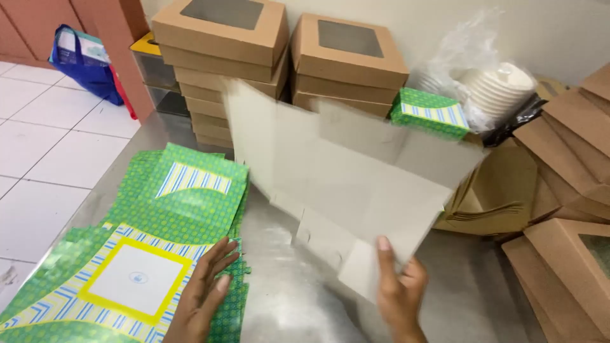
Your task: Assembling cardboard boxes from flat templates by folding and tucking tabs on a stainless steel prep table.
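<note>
Right hand [399,289] pinches a flat grey die-cut cardboard box blank [343,171], lifted for folding; left hand [203,289] rests spread on the stack of green patterned blanks [184,203].

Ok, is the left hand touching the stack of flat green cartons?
Touching. The head view shows the left hand lying flat on the top sheet of the stack of flat green cartons, fingers spread over its right edge, no gap visible.

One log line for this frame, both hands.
left hand: flat on green box blanks | right hand: holding grey unfolded blank | surface: steel table
</note>
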